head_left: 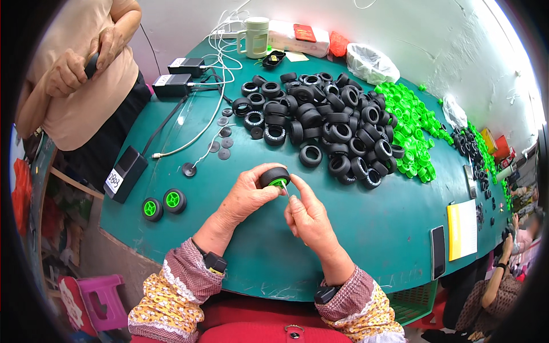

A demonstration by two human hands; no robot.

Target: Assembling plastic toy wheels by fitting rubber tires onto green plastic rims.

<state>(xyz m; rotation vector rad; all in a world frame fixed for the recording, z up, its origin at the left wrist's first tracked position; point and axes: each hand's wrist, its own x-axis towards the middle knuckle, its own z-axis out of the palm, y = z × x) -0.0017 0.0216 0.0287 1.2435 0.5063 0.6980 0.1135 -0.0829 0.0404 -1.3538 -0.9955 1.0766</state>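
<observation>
My left hand grips a small black toy tire with a green hub inside it, just above the front half of the table. From the right, my right hand is closed on a thin metal tool, whose tip meets the green hub; my fingers hide most of this tool. To the left lie two toy wheels, black with green spoked hubs. Beyond my hands is a heap of loose black tires. Bright green hubs are piled to the right of it.
The green table carries black boxes with white cables at left, plus flat black discs. A mug stands at the back. A phone and a yellow-edged pad lie right. Another person's hands hold a dark object.
</observation>
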